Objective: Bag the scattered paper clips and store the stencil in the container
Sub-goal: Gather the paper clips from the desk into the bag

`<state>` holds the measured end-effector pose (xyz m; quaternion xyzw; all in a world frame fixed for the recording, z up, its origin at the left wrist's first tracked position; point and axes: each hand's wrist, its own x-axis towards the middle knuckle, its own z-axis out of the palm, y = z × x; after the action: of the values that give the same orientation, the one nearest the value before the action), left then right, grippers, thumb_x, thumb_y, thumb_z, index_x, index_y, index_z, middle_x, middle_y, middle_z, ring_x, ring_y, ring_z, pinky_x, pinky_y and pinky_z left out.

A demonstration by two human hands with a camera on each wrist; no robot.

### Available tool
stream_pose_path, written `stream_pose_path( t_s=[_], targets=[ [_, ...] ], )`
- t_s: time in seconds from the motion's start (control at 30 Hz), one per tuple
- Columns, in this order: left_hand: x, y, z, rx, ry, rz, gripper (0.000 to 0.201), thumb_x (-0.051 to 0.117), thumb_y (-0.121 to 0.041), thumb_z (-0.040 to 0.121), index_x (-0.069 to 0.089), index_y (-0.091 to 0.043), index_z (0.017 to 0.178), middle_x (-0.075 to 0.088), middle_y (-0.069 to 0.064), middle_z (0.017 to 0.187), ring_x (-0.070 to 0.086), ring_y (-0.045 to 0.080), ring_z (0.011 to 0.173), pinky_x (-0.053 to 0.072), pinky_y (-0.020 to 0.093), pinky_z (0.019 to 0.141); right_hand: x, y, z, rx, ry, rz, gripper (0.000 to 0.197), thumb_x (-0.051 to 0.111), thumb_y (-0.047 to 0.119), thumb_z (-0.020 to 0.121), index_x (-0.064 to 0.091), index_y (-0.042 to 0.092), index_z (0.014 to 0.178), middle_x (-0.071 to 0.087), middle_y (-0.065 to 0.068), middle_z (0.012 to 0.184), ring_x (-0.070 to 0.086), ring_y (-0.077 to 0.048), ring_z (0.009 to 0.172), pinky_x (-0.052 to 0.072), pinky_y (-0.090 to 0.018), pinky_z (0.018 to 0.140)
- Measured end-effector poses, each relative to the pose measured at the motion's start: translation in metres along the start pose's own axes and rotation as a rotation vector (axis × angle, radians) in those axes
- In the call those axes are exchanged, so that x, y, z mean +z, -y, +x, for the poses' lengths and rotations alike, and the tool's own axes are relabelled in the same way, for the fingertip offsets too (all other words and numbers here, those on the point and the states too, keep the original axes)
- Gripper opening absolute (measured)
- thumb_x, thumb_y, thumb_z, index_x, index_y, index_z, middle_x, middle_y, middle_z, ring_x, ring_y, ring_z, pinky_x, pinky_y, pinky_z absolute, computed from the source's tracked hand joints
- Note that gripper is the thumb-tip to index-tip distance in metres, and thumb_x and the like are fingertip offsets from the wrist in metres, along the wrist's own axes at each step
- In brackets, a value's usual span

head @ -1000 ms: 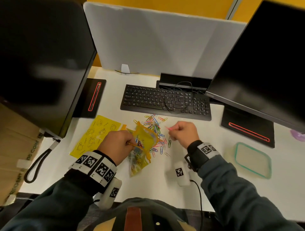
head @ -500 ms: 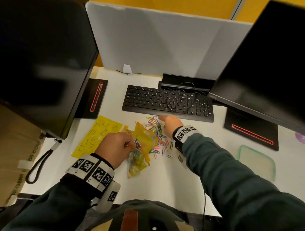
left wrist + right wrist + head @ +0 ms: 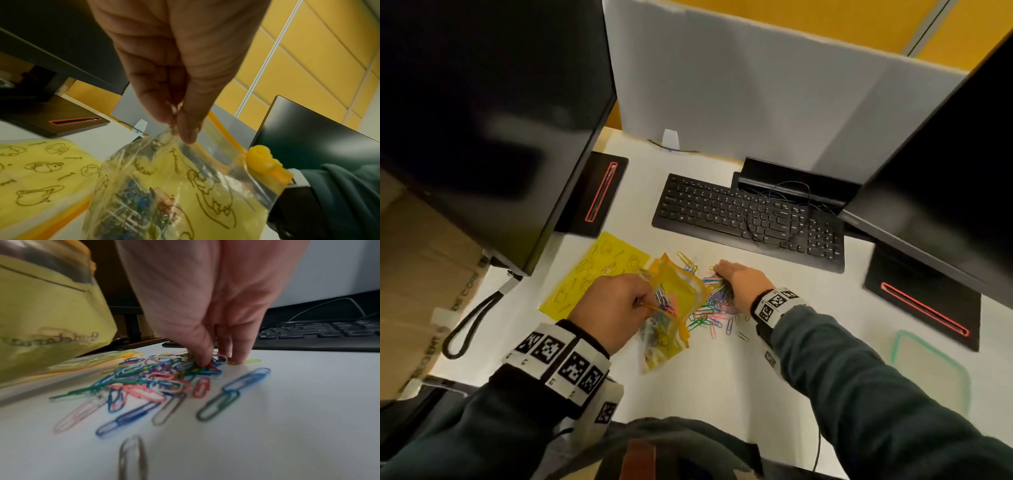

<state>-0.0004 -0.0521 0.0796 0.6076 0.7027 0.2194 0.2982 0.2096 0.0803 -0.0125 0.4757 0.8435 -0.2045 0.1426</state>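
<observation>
A clear zip bag (image 3: 677,298) with yellow trim, partly filled with clips, is held up by its rim in my left hand (image 3: 643,302). The left wrist view shows thumb and finger of that left hand (image 3: 179,129) pinching the bag (image 3: 164,186). Just right of it, a heap of coloured paper clips (image 3: 711,312) lies on the white desk. My right hand (image 3: 719,272) is down on the heap's far side. In the right wrist view my right hand (image 3: 218,360) pinches among the clips (image 3: 164,381). The yellow stencil (image 3: 599,270) lies flat at the left, partly under my left hand.
A black keyboard (image 3: 750,219) with a loose cable sits just behind the clips. A shallow container with a green rim (image 3: 900,346) stands at the right. Two monitors on black bases (image 3: 595,195) flank the desk. A grey divider closes the back.
My right hand, earlier raised to the right of the heap, has reached over and come down on the heap's far side. The left hand still holds the bag up.
</observation>
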Motion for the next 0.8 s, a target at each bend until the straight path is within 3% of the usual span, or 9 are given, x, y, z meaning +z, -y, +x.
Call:
stream_pose_path(
  t_s=[0.13,0.33,0.53,0.67,0.73,0.8],
  targets=[
    [0.006,-0.002,0.004,0.03,0.006,-0.032,0.009,0.07,-0.006,0.072,0.072,-0.013,0.078,0.072,0.005,0.086,0.062,0.021,0.078,0.051,0.033,0.078,0.006,-0.005,-0.015,0.043,-0.111,0.017,0.039,0.049,0.011,0.088,0.055,0.015,0.126,0.056,-0.011,0.129,0.052,-0.028,0.119,0.042,-0.033,0.1],
    [0.013,-0.009,0.006,0.059,0.062,-0.007,0.008,0.07,-0.007,0.072,0.072,-0.01,0.079,0.071,0.008,0.087,0.062,0.025,0.08,0.05,0.036,0.078,0.006,0.0,-0.016,0.191,-0.161,0.07,0.029,0.054,0.011,0.085,0.062,0.01,0.113,0.062,-0.015,0.11,0.059,-0.034,0.102,0.047,-0.034,0.087],
    [0.011,-0.013,0.006,0.08,0.055,0.02,0.008,0.067,-0.005,0.073,0.072,-0.01,0.077,0.071,0.007,0.085,0.061,0.022,0.08,0.049,0.031,0.078,-0.003,-0.009,-0.032,0.328,-0.34,0.385,0.023,0.056,0.004,0.084,0.071,0.01,0.101,0.072,-0.012,0.102,0.064,-0.028,0.098,0.049,-0.029,0.087],
    [0.009,-0.017,0.007,0.096,0.064,0.027,0.007,0.068,-0.006,0.073,0.071,-0.01,0.077,0.07,0.008,0.084,0.061,0.023,0.08,0.049,0.033,0.078,-0.02,-0.004,-0.058,0.309,-0.503,0.659,0.011,0.063,0.004,0.083,0.072,0.01,0.085,0.069,-0.007,0.081,0.06,-0.018,0.075,0.046,-0.025,0.073],
    [0.01,-0.02,0.008,0.101,0.065,0.018,0.006,0.068,-0.007,0.072,0.071,-0.01,0.077,0.069,0.007,0.082,0.06,0.023,0.077,0.048,0.032,0.074,-0.032,0.002,-0.071,0.244,-0.554,0.807,0.021,0.065,0.001,0.079,0.067,0.019,0.069,0.065,-0.002,0.067,0.058,-0.017,0.064,0.052,-0.032,0.068],
    [0.011,-0.023,0.009,0.105,0.065,0.02,0.006,0.069,-0.008,0.073,0.071,-0.011,0.078,0.069,0.006,0.082,0.059,0.022,0.076,0.045,0.028,0.071,-0.044,0.01,-0.085,0.158,-0.589,0.977,0.031,0.066,-0.004,0.077,0.065,0.024,0.064,0.062,0.004,0.057,0.055,-0.014,0.055,0.052,-0.031,0.06]
  ],
)
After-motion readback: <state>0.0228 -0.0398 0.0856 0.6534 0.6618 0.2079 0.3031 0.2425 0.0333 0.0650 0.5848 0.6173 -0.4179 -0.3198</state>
